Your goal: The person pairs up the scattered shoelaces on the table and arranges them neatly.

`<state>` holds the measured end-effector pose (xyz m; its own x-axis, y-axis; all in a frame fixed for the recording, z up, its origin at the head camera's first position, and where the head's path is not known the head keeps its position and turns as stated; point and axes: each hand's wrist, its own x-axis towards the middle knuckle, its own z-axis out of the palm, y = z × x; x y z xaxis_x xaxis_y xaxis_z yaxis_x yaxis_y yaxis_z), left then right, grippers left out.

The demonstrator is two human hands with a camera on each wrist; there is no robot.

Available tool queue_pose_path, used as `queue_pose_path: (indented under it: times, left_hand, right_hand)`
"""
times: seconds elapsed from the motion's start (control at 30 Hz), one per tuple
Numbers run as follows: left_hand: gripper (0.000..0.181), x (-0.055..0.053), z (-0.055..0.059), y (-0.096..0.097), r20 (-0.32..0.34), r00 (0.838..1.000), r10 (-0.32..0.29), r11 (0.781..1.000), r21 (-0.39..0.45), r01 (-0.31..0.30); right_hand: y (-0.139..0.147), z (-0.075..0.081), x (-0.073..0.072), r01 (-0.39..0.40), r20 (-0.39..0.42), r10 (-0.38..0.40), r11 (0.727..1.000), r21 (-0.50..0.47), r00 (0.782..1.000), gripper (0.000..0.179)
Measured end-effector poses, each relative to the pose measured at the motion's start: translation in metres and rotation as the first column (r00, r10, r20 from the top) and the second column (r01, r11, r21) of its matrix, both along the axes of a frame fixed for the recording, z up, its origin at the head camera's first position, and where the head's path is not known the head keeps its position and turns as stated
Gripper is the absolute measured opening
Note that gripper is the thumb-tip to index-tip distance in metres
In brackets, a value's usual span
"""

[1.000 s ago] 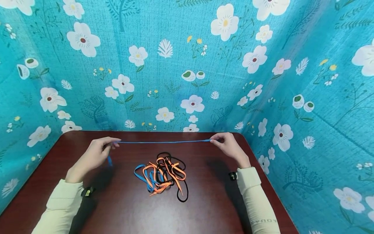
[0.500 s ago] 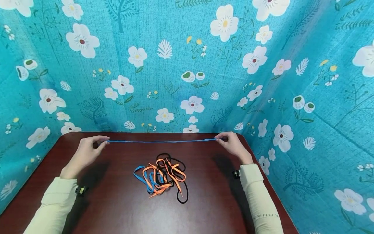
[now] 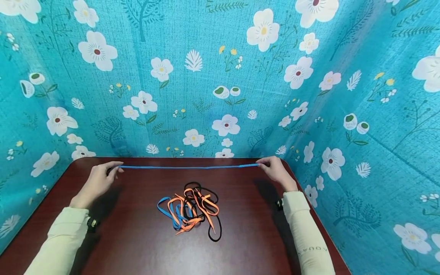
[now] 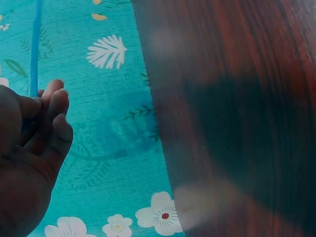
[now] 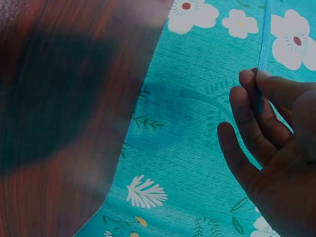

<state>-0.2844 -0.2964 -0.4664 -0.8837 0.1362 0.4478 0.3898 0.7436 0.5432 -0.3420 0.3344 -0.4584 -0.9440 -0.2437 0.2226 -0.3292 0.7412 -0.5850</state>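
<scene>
A flat blue shoelace [image 3: 189, 167] is stretched nearly level between both hands, above the far part of the table. My left hand [image 3: 97, 181] pinches one end between thumb and fingers; the left wrist view shows the lace [image 4: 34, 59] rising from that pinch. At the other end my right hand [image 3: 276, 172] pinches the lace with thumb and index finger, the other fingers loosely bent in the right wrist view, where a short tip of the lace [image 5: 260, 101] shows below the pinch. Nearer on the table lies a tangle of orange laces [image 3: 209, 206], black laces [image 3: 215, 240] and a blue lace [image 3: 164, 206].
The dark reddish-brown table [image 3: 206, 259] has a glossy wood-grain top. A turquoise floral cloth [image 3: 192, 95] hangs behind it and along its sides. Both wrists wear small dark devices below pale sleeves [image 3: 299, 217].
My left hand has moved left along the lace to its end, and the hanging tail is gone from view. My right hand has shifted slightly right. The tangle has stayed put.
</scene>
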Motion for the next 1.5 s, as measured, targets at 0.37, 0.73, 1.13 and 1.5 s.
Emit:
queue_pose_path:
  times: [0.37, 0.73, 1.13, 1.5]
  left_hand:
    - [0.018, -0.015, -0.007, -0.013, -0.006, 0.994, 0.11, 0.994, 0.001, -0.11]
    - [0.022, -0.04, -0.024, -0.025, 0.119, 0.992, 0.03, 0.999, -0.035, -0.026]
    - [0.02, -0.052, -0.038, -0.031, 0.185, 0.969, 0.161, 0.986, -0.072, -0.15]
    - [0.019, -0.067, -0.051, -0.032, 0.243, 0.939, 0.243, 0.968, -0.127, -0.217]
  right_hand:
    - [0.006, -0.007, -0.011, 0.077, 0.027, -0.079, 0.996, 0.054, 0.997, 0.013]
    - [0.008, -0.022, -0.027, 0.135, 0.064, -0.143, 0.984, 0.12, 0.988, 0.011]
    - [0.0, -0.044, -0.045, 0.181, 0.139, -0.216, 0.956, 0.23, 0.966, 0.016]
    - [-0.002, -0.055, -0.06, 0.193, 0.138, -0.228, 0.954, 0.232, 0.964, 0.016]
